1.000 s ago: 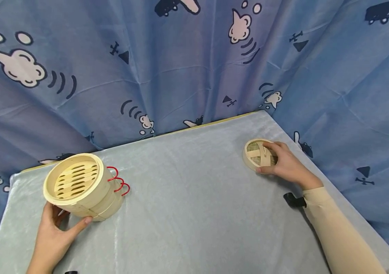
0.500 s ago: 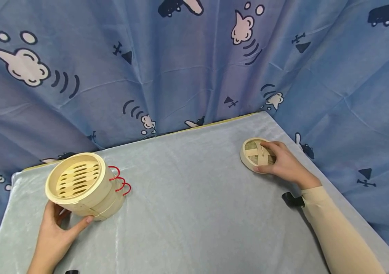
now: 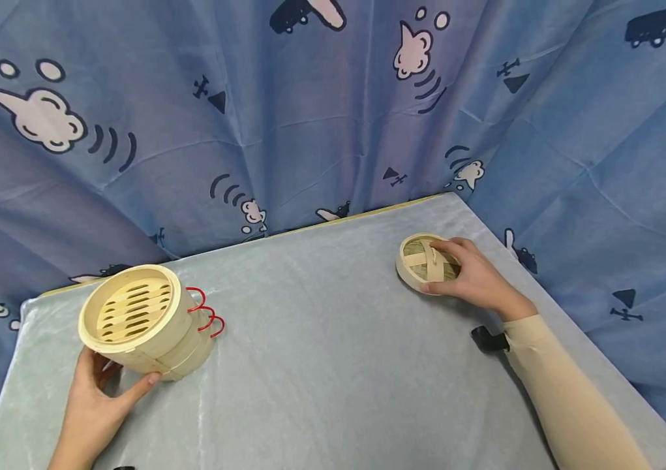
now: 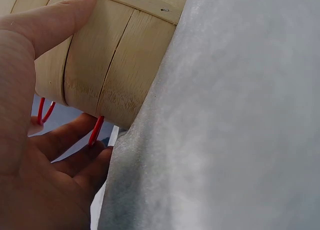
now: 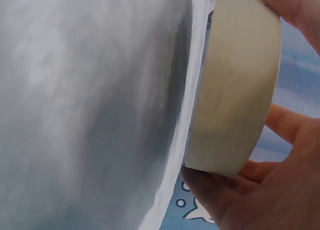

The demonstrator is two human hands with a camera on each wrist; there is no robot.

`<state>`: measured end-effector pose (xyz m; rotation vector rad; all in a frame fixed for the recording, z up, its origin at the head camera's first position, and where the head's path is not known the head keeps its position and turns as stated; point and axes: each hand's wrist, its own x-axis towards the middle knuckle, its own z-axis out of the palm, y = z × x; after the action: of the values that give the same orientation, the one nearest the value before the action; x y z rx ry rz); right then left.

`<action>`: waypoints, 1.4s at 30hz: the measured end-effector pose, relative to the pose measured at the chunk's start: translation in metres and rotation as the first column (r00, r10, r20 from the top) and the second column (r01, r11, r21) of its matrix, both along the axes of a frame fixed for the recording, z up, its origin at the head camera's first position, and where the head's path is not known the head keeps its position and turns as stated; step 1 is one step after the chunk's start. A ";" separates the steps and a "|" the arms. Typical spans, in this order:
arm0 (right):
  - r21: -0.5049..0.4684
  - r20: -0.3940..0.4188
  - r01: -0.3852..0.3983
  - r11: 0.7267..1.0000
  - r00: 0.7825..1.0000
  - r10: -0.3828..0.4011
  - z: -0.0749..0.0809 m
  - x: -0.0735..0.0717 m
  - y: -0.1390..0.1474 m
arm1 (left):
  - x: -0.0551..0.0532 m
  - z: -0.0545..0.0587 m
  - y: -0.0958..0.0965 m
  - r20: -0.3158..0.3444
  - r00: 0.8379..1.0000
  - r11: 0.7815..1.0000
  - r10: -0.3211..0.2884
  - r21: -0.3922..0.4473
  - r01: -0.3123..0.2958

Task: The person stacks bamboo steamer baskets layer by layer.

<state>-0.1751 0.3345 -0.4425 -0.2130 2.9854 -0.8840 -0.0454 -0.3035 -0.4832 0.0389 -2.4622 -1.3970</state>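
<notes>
On the left of the head view stands a stack of bamboo steamer baskets (image 3: 159, 336), with a slatted floor showing in the top one and red loops (image 3: 209, 316) on its far right side. My left hand (image 3: 94, 398) grips the stack near its front; the left wrist view has the thumb (image 4: 60, 17) lying on the bamboo wall and the fingers (image 4: 75, 155) reaching round by the loops. At the right, my right hand (image 3: 473, 277) holds a round bamboo steamer lid (image 3: 417, 274) with crossed strips on top, thumb and fingers spread around its rim (image 5: 235, 85).
Under both things lies a pale grey-blue plush cloth (image 3: 321, 365) covering the table. A blue patterned curtain (image 3: 309, 117) hangs along the back and the right side, close to the table's edges. A black wrist device (image 3: 488, 339) sits beneath the right wrist.
My right hand has moved left with the steamer lid, a short way toward the middle of the table. The left hand and the steamer stack stay in place.
</notes>
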 end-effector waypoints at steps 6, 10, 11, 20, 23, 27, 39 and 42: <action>-0.012 -0.011 -0.024 1.000 1.000 0.024 0.005 0.001 -0.008 | 0.003 -0.002 0.002 0.002 1.000 1.000 0.002 0.003 -0.002; -0.014 -0.022 -0.034 0.999 0.999 0.034 0.007 -0.002 -0.014 | 0.003 -0.001 0.002 0.002 1.000 1.000 0.002 0.012 -0.002; -0.016 -0.026 -0.035 0.999 0.999 0.035 0.008 -0.003 -0.016 | 0.004 -0.001 0.002 0.001 1.000 1.000 0.003 0.013 -0.003; -0.057 -0.057 -0.079 0.995 0.995 0.076 0.012 -0.010 -0.035 | 0.004 -0.003 0.000 0.004 1.000 1.000 0.007 0.012 -0.007; -0.058 -0.061 -0.091 0.994 0.994 0.087 0.013 -0.010 -0.042 | 0.006 -0.004 0.000 0.008 1.000 1.000 0.008 0.017 -0.008; -0.055 -0.057 -0.108 0.993 0.993 0.105 0.016 -0.013 -0.052 | 0.007 -0.005 0.000 0.013 1.000 1.000 0.012 0.011 -0.012; -0.032 -0.083 -0.154 0.987 0.985 0.151 0.024 -0.019 -0.071 | 0.003 -0.001 0.002 0.005 1.000 1.000 0.007 0.010 -0.007; -0.034 -0.084 -0.166 0.986 0.983 0.162 0.025 -0.020 -0.075 | 0.003 0.000 0.003 0.005 1.000 1.000 0.008 0.007 -0.008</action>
<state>-0.1954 0.2593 -0.4172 -0.4998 2.9699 -0.9393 -0.0419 -0.3008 -0.4837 0.0534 -2.4591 -1.4037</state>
